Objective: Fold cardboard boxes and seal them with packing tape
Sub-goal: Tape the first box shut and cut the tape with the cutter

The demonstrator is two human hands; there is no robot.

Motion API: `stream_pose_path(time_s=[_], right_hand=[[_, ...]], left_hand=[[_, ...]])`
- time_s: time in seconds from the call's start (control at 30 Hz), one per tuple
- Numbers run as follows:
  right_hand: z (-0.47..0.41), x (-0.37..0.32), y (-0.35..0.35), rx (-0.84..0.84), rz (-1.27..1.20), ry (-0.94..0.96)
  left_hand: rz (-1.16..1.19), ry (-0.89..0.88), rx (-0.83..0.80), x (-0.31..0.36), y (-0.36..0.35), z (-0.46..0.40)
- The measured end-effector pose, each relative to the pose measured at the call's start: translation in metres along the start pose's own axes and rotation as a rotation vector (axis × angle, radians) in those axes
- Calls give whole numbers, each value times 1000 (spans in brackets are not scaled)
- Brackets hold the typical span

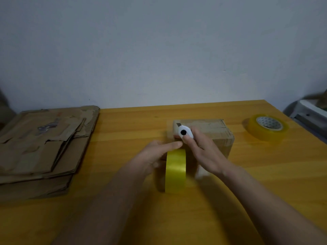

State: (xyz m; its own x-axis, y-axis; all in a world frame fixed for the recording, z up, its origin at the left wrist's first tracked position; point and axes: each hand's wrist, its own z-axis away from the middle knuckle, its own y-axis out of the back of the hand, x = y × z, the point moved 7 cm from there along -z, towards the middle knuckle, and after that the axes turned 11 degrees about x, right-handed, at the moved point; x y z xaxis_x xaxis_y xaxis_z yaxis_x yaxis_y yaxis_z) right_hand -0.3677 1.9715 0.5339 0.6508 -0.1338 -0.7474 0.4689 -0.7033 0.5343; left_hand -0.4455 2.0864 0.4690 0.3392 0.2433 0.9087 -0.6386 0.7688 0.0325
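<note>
The right hand [203,152] is gripping a small white oval cutter [184,132] over the brown cardboard box [212,131]; the left hand [155,154] is holding the yellow tape roll [175,171] upright on the orange wooden counter [123,129].

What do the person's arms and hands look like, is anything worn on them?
Both forearms are bare as far as the picture shows: no sleeves reach into view. The left hand and the right hand wear no gloves. I see no watch, bracelet or ring, though the picture is a bit blurred, so a thin ring could escape notice. Nothing is marked or attached on the arms.
</note>
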Motion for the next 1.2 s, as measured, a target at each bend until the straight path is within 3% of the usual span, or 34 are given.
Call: stream_pose_path(time_s=[0.1,0.27,0.53,0.63,0.9,1.07,1.2], right_hand=[[-2,-1,-2,10,64,47],[0,-3,-4,23,145,83],[0,-5,-6,42,176,53],[-3,-7,-5,49,160,24],[-13,-6,-2,3,14,-128],[-9,-13,3,67,-4,-90],[-1,-20,18,144,210,36]], left_hand=[[-44,-54,-121,-13,-8,10],[-231,-116,-33,-8,5,13],[-271,-74,-125,-4,-2,28],[-129,0,-79,-16,-4,33],[202,-3,199,-19,-8,28],[275,6,298,-21,-8,27],[282,-39,303,-19,-9,25]])
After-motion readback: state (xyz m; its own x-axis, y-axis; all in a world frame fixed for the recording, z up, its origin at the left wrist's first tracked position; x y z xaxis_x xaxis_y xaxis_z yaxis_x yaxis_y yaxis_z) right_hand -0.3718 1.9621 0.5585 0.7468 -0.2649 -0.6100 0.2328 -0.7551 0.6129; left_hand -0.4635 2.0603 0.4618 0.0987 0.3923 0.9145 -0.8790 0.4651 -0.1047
